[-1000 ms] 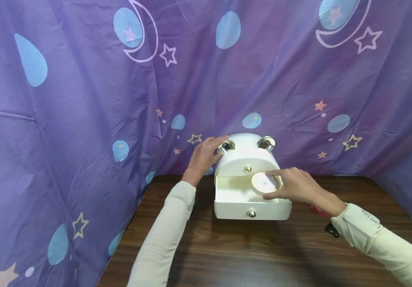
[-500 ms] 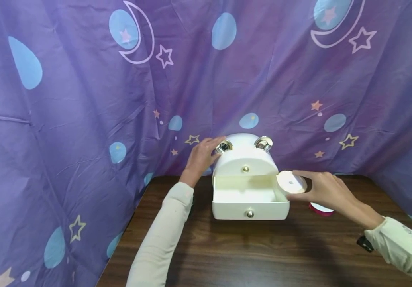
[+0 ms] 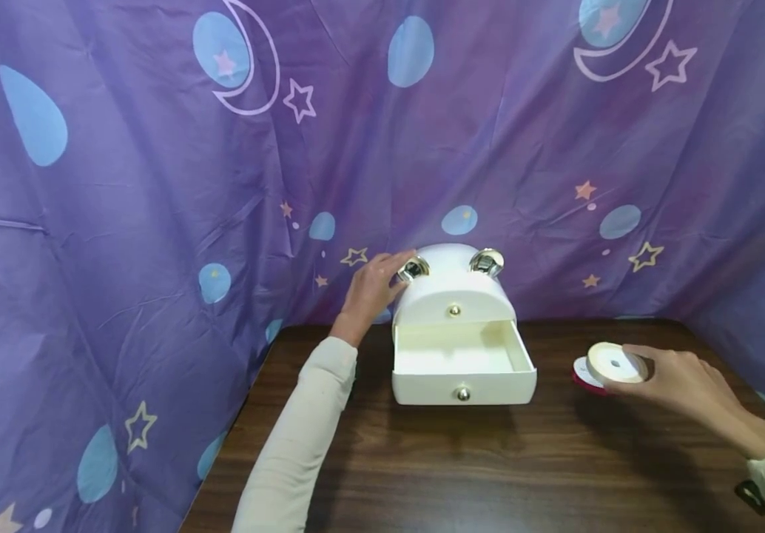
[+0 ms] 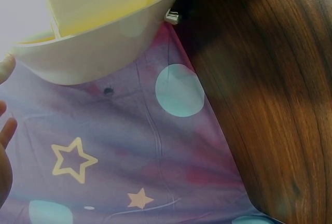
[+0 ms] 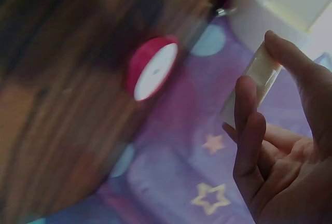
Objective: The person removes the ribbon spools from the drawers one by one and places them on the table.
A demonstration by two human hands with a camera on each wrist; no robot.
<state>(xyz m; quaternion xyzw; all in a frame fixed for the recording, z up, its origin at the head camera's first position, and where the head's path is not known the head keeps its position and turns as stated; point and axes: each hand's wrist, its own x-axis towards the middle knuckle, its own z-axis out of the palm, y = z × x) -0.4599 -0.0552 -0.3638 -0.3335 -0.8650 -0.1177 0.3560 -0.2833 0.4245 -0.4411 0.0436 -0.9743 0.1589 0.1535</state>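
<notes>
A white rounded box point(image 3: 454, 281) with two shiny domed ornaments on top stands at the table's back. Its lower drawer point(image 3: 464, 389), fitted with a metallic knob, is pulled out, with its bare floor showing. My left hand point(image 3: 371, 290) rests at the box's left ornament, fingers extended along its upper side and thumb below. At the right, my right hand point(image 3: 692, 381) pinches a cream ribbon spool point(image 3: 614, 364) between thumb and fingers. In the head view, that spool partly overlaps a red ribbon spool point(image 3: 584, 374), which lies on the table with its white face up.
A dark wood-grain table point(image 3: 422, 474) spreads in front of the box. Behind it and along the sides hangs a purple cloth point(image 3: 356, 163) printed with moons and stars. A small dark object point(image 3: 753, 496) shows at the right sleeve.
My right hand has carried the cream ribbon spool from over the drawer to the right, beside the red spool. My left hand has stayed at the ornament.
</notes>
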